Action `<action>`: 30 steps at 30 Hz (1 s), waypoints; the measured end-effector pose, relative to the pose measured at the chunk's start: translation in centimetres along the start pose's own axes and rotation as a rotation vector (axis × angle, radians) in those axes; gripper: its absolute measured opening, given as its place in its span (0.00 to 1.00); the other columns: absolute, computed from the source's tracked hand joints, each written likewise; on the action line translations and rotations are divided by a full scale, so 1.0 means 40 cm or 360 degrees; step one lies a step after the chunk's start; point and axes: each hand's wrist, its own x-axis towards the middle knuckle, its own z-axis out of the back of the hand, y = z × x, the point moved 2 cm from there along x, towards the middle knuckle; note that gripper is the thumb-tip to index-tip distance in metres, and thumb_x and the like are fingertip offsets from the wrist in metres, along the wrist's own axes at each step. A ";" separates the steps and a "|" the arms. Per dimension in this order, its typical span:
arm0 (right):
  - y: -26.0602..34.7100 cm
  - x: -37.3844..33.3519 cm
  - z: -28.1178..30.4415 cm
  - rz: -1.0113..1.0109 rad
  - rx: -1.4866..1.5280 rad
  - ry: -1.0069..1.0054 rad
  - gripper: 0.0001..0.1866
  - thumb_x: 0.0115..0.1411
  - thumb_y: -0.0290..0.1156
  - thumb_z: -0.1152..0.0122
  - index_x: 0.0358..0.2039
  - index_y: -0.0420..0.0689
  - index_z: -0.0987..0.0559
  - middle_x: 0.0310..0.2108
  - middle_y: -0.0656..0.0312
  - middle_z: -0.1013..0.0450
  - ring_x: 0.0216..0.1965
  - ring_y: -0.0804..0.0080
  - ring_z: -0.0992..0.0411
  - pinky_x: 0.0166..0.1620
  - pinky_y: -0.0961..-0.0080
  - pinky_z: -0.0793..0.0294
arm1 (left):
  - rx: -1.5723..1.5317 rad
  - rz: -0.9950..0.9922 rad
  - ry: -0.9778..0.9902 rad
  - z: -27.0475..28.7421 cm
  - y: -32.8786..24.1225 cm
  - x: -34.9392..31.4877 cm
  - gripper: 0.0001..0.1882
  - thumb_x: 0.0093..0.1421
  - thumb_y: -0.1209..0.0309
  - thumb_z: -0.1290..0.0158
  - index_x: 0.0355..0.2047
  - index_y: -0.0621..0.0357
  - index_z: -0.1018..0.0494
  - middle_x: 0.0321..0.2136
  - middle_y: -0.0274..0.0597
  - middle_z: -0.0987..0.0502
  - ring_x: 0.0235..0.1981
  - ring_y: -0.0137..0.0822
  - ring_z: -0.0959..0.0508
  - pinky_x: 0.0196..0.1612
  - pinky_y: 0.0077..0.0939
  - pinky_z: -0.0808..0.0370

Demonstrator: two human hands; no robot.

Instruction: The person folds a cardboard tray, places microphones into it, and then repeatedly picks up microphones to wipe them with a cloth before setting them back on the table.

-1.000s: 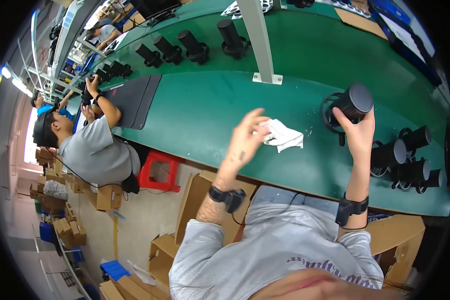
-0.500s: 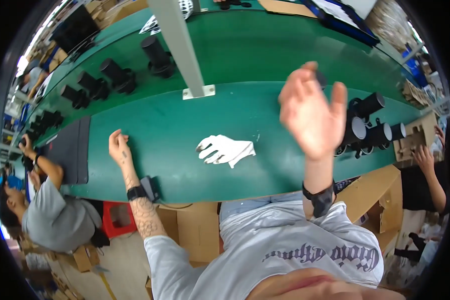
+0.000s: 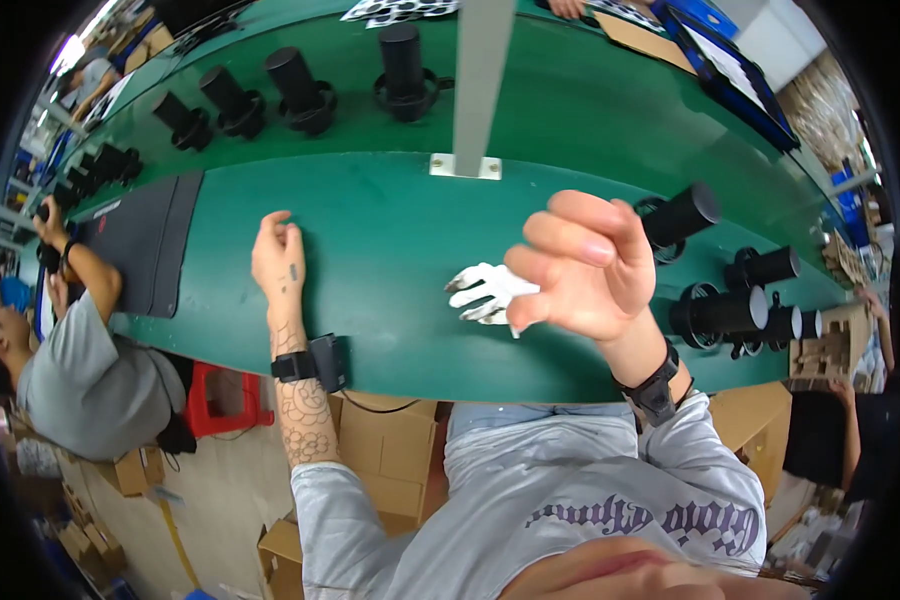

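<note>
Looks like cloth on the white glove (image 3: pixel 490 288), smooth, faintly glossy on the worktop (image 3: pixel 400 250), matt on the black cylinder (image 3: pixel 692 212), plastic on the red stool (image 3: pixel 218 408).

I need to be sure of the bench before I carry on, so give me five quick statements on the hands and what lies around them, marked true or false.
1. The right hand is gripping the white glove. False: no object shows in that hand; the glove lies on the green bench, partly hidden behind it.
2. No object shows in the left hand. True.
3. The dark mat lies right of the glove. False: it lies to the left.
4. Several black cylindrical parts are right of the glove. True.
5. The stool is blue. False: it is red.
</note>
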 end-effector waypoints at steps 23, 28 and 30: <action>0.226 0.617 0.492 -0.0192 -0.5131 -0.0988 0.29 0.50 0.36 0.37 0.54 0.47 0.31 0.32 0.55 0.24 0.35 0.57 0.26 0.29 0.58 0.25 | 0.0404 -0.0350 -0.0086 -0.026 -0.045 0.012 0.06 0.56 0.70 0.53 0.33 0.56 0.30 0.26 0.40 0.24 0.33 0.43 0.25 0.36 0.38 0.28; 0.122 0.690 0.388 -0.0894 -0.4589 -0.1115 0.53 0.44 0.51 0.32 0.65 0.51 0.50 0.40 0.46 0.26 0.42 0.51 0.26 0.40 0.56 0.23 | 0.0408 -0.0349 -0.0117 -0.009 -0.019 0.010 0.05 0.56 0.70 0.53 0.32 0.55 0.30 0.26 0.40 0.25 0.33 0.43 0.25 0.35 0.38 0.28; 0.091 0.720 0.367 -0.0656 -0.4571 -0.0711 0.55 0.41 0.57 0.31 0.65 0.53 0.50 0.49 0.44 0.32 0.44 0.50 0.27 0.43 0.59 0.24 | 0.0400 -0.0333 -0.0102 -0.005 -0.029 0.010 0.05 0.56 0.70 0.53 0.32 0.55 0.30 0.25 0.41 0.25 0.33 0.43 0.25 0.35 0.39 0.28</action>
